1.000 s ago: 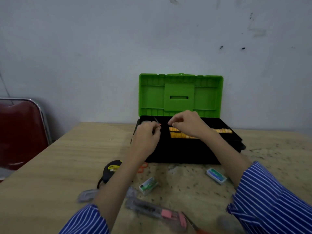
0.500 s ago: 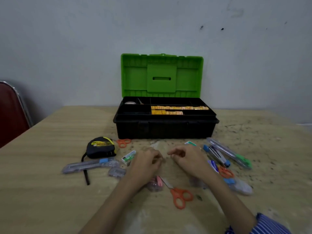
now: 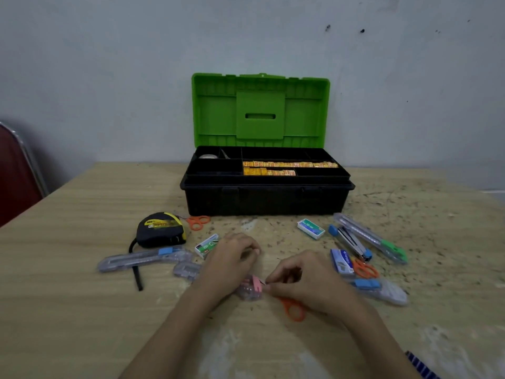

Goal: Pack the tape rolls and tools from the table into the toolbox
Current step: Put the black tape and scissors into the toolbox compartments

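The black toolbox stands open at the table's far middle, its green lid upright. Its top tray holds yellow strips and a tape roll in the far-left compartment. My left hand lies in front of the box, fingers curled in with nothing visible between them, its heel over a clear cutter with a pink slider. My right hand sits just right of the cutter and pinches the blade tip of orange scissors, whose handle sticks out under the palm.
On the left lie a black-yellow tape measure, small orange scissors, a green staple box and a clear blue-slider cutter. On the right are a teal staple box, several cutters and more scissors. A red chair stands left.
Both hands came back from the toolbox tray to the table's near middle. The right hand has since closed in on the orange scissors' blade; the camera tilted down.
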